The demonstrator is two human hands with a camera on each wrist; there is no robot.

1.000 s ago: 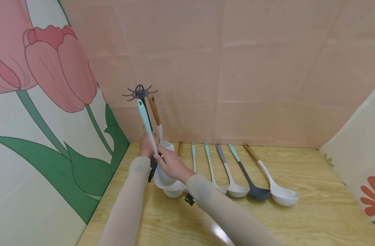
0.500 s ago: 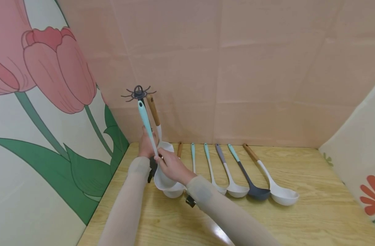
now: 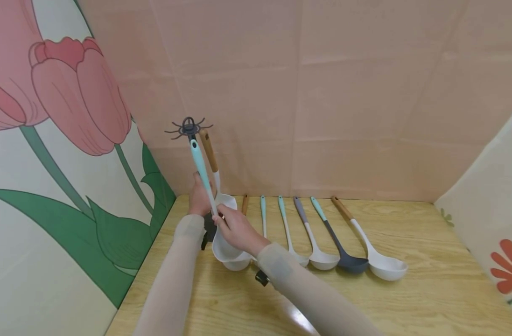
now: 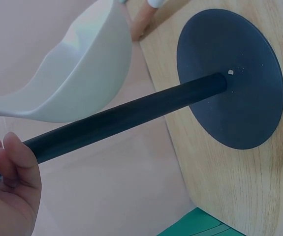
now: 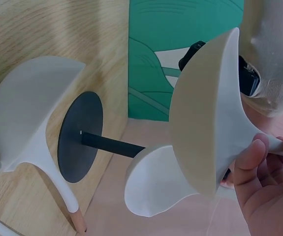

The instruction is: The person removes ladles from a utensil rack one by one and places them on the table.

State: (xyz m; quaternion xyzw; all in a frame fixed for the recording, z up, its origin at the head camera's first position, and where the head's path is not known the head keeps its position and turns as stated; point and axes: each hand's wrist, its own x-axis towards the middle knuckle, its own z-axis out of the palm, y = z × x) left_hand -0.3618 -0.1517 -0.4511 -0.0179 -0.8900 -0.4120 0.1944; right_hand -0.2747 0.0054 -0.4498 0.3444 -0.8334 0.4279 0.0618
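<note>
A black utensil stand [image 3: 188, 128] with a ring of hooks stands at the left of the table. My left hand [image 3: 199, 196] grips its pole [image 4: 111, 123], above the round base [image 4: 249, 98]. From one hook hangs a white ladle with a wooden handle [image 3: 209, 151]; its bowl [image 5: 153, 184] is beside the pole. My right hand [image 3: 239, 229] pinches another white ladle by its white shaft, bowl [image 5: 195, 108] down. This ladle's turquoise handle [image 3: 200, 163] points up, its holed end just below the hooks and overlapping the pole in the head view.
Several ladles lie in a row on the wooden table [image 3: 440, 289], including a purple-handled one [image 3: 302, 210], a dark-bowled one [image 3: 352, 265] and a wood-handled one [image 3: 388, 268]. A pink backdrop [image 3: 344, 116] stands behind, with a tulip-printed sheet [image 3: 83, 98] at left.
The held ladle has dropped slightly and shifted a little right with my right hand, its handle end now lower against the stand. My left hand keeps its grip on the pole.
</note>
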